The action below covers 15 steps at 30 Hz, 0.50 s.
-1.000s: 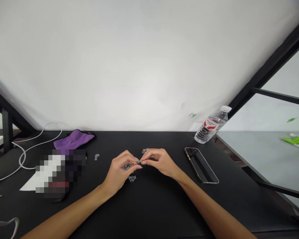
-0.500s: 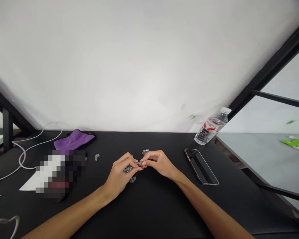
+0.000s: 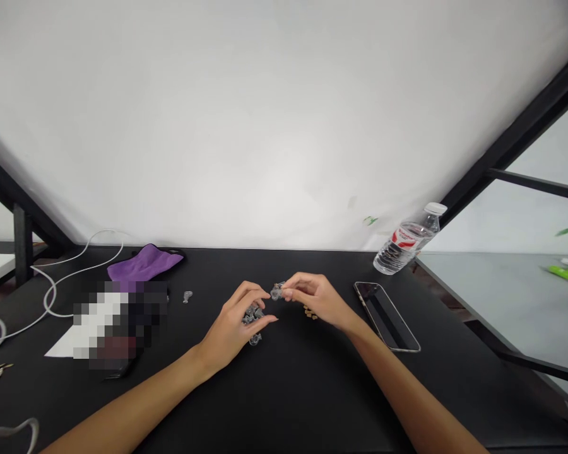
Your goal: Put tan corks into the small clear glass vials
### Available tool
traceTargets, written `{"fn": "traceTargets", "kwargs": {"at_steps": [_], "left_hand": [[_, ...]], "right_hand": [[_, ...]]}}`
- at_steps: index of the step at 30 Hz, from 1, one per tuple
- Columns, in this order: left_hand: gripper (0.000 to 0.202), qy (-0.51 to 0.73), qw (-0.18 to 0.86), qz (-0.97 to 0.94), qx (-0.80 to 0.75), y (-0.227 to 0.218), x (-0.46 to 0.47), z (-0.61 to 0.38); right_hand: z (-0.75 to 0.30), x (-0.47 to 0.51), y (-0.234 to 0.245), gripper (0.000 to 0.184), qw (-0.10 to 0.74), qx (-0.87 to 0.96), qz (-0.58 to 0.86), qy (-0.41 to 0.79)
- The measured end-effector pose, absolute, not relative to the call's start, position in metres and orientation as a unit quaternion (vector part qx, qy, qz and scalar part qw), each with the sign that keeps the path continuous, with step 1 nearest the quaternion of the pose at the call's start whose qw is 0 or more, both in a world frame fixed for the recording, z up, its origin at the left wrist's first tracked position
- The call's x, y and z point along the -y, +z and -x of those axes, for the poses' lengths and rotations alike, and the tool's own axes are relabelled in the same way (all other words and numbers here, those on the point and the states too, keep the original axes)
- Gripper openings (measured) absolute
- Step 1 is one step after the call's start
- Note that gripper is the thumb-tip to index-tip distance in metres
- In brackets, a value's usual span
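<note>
My left hand [image 3: 231, 325] rests low over the table, thumb and fingers apart, curved around a cluster of small clear bottles [image 3: 253, 313]. Nothing is gripped in it, and its palm hides part of the cluster. To the right, the thumb and fingertips of my right hand [image 3: 312, 296] pinch at a small clear bottle [image 3: 276, 292], partly covered by the fingertips. Just below that hand lie several small tan corks [image 3: 309, 313], partly hidden by it. One more small clear bottle [image 3: 187, 296] lies apart on the left.
A phone [image 3: 388, 315] lies right of my right arm, with a water bottle [image 3: 407, 239] behind it. On the left are a purple cloth [image 3: 146, 261], white paper [image 3: 66, 340], a blurred-out item and a white cable [image 3: 52, 296]. A white wall [image 3: 284, 126] closes the back.
My hands were together, pinching a small piece between them. They have parted: the left has opened, and the right has shifted slightly up to a bottle behind. The tan corks have come into view.
</note>
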State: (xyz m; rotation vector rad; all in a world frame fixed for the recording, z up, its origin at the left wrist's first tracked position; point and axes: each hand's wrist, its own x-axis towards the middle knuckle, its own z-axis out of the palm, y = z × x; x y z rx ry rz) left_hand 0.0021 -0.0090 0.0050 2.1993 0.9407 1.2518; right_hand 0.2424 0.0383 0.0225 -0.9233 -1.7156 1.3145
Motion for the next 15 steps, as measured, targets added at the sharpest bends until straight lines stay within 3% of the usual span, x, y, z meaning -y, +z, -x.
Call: {"fn": "traceTargets", "kwargs": {"at_steps": [6, 15], "left_hand": [[0.006, 0.321, 0.148, -0.853, -0.383, 0.005, 0.000, 0.010], [0.010, 0.246, 0.138, -0.886, -0.368, 0.012, -0.005, 0.016]], "right_hand": [[-0.272, -0.061, 0.019, 0.024, 0.408, 0.723, 0.439, 0.344], [-0.268, -0.060, 0.006, 0.010, 0.335, 0.783, 0.459, 0.252]]}}
